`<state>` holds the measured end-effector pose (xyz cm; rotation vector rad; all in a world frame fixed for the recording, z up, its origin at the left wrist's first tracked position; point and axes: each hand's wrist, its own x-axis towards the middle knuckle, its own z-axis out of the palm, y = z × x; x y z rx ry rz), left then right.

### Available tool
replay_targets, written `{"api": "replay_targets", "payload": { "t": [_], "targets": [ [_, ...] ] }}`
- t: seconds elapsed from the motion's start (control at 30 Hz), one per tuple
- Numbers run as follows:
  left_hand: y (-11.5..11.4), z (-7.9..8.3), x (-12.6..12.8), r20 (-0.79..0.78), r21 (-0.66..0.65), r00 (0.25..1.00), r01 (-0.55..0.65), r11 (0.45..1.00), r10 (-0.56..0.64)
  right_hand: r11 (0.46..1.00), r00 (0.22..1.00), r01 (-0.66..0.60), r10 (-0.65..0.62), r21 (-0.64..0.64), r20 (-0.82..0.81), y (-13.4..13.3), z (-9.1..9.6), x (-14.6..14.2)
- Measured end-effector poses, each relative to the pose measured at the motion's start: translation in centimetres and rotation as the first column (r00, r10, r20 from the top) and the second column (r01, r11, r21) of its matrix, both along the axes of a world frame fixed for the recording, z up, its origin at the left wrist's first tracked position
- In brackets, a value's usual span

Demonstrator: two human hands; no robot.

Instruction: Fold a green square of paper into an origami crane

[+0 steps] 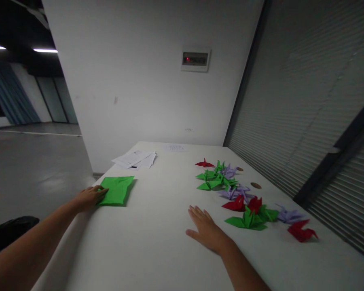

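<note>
A: What stands at far left?

B: A black bag (12,232) beside the bench (157,250), its contents out of sight.

A: And the left hand (89,197)?

B: At the bench's left edge, fingers bent over the near side of the green paper (117,190). Whether they pinch it, one cannot tell.

A: How does the paper lie?

B: Just right of those fingers, nearly square, with no clear long axis. White sheets (136,159) lie beyond it.

A: The right hand (204,230)?

B: Empty, palm down, fingers spread, well apart from the green paper. It is nearer the cranes (249,219), folded in green, purple and red, along the bench's right side.
</note>
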<state>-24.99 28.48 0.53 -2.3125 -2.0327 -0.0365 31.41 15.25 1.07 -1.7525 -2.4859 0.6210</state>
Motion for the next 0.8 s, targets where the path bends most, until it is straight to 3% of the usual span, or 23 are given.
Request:
{"api": "replay_targets", "payload": {
  "t": [0.13, 0.23, 0.4, 0.5, 0.63, 0.8],
  "targets": [
    [0.3, 0.2, -0.5, 0.015, -0.025, 1.0, 0.019, 0.999, -0.019, 1.0, 1.0, 0.006, -0.006, 0.001, 0.0, 0.0, -0.2, 0.1],
    [1.0, 1.6, 2.0, 0.071, 0.075, 0.995, 0.057, 0.996, -0.063, 1.0, 1.0, 0.006, -0.006, 0.001, 0.004, -0.1, 0.0, -0.1],
    [0.6, 6.0, 13.0, 0.18, 0.318, 0.917, 0.289, 0.903, -0.357, 0.999, 0.999, 0.008, -0.006, -0.054, 0.038, -0.3, 1.3, -0.3],
    [-1.0, 7.0, 20.0, 0.143, 0.239, 0.861, 0.449, 0.861, -0.488, 0.998, 0.999, 0.001, 0.001, -0.062, 0.032, -0.5, 1.8, -0.2],
    [-3.7, 4.3, 25.4, 0.135, 0.173, 0.848, 0.49, 0.854, -0.513, 0.991, 0.997, 0.079, -0.081, 0.112, 0.009, 0.0, 1.6, 0.0],
    [-6.2, -0.5, 26.4, 0.086, 0.032, 0.891, 0.445, 0.895, -0.447, 0.958, 0.988, 0.123, -0.143, 0.259, 0.059, 1.5, 0.6, -0.6]
  ]
}}
